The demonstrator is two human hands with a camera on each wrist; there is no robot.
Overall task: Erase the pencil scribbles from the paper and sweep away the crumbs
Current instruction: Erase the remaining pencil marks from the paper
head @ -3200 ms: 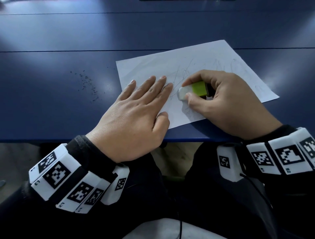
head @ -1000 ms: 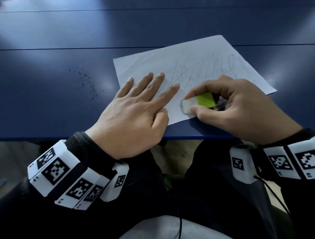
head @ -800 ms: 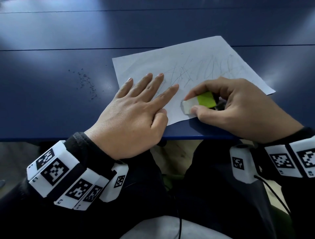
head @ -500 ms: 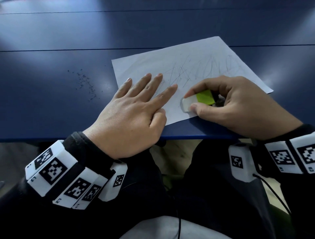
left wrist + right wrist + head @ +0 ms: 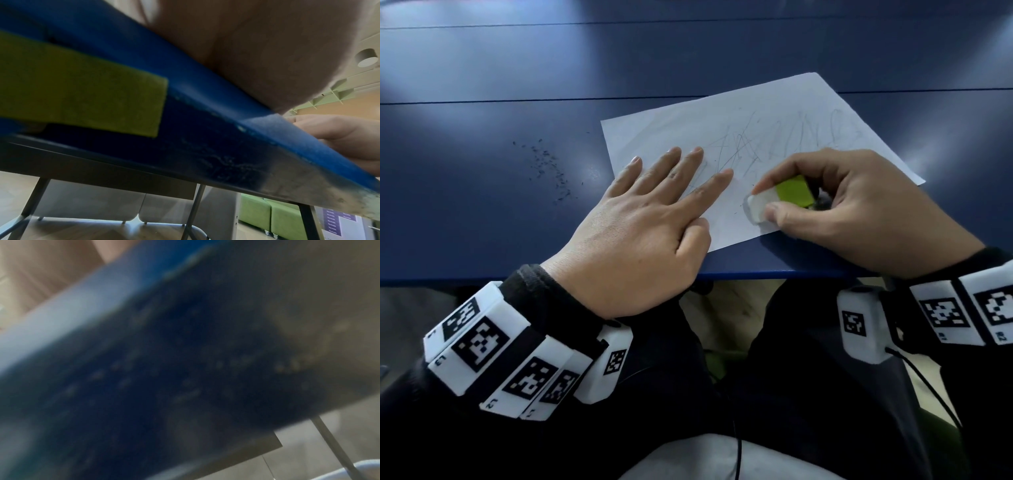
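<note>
Only the head view shows the work. Far left of both grips, dark crumbs (image 5: 548, 169) lie scattered on the blue tabletop (image 5: 482, 212). The left hand (image 5: 640, 233) lies flat, fingers straight, pressing the paper (image 5: 739, 113) down. Just right of it, the right hand (image 5: 859, 209) pinches a white eraser (image 5: 762, 205) in a green sleeve, tip touching the sheet below the pencil scribbles (image 5: 774, 144). The wristbands carry black-and-white square codes; small digits are unreadable. The left wrist view shows the tabletop's underside; the right is blurred.
</note>
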